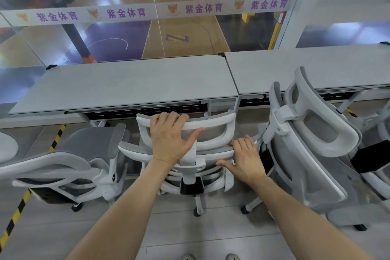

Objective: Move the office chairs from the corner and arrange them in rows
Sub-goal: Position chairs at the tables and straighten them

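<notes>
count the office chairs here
4: middle chair, left chair turned sideways, right chair, far-right chair cut off by the frame; grey shape at far left may be a fifth.

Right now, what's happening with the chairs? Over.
Left hand grips middle chair by headrest. Right hand grips backrest rim. Desk ahead; left chair, right chair close beside.

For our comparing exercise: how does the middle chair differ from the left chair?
The middle chair faces the desk, back to the camera; the left chair is turned sideways. The left hand and right hand grip the middle chair; no hand touches the left chair. Both are grey mesh on white frames.
</notes>
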`<state>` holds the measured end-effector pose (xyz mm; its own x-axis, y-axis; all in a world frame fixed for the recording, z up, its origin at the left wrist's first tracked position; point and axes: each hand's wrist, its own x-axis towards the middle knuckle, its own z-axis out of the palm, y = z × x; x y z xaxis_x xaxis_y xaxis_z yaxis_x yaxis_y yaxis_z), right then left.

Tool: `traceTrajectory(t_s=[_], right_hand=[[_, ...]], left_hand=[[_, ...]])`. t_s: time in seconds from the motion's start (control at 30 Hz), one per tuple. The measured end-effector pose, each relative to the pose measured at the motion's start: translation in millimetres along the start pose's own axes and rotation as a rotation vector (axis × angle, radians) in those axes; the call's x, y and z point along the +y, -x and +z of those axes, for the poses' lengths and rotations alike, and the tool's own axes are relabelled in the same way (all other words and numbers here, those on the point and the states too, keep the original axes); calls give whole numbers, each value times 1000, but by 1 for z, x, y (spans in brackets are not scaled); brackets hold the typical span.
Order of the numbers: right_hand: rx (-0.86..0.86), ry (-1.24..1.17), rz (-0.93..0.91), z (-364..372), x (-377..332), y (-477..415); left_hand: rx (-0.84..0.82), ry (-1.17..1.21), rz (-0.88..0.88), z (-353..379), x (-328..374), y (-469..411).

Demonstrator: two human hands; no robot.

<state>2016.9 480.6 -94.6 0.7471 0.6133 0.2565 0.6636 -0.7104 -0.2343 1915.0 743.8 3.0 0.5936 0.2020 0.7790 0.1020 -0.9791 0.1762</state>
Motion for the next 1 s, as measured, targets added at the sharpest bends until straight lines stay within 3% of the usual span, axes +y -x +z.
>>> traceTrajectory(t_s=[0.63,0.87,1.0], right_hand=[[1,59,63,-6,-4,14],[-129,30,77,-28,1,18],[8,-26,231,-56,5,35]], left_hand=[[5,-29,8,-8,12,6],[-222,-66,93,-20,27,-12],[-327,-10,182,-10,65,-39]])
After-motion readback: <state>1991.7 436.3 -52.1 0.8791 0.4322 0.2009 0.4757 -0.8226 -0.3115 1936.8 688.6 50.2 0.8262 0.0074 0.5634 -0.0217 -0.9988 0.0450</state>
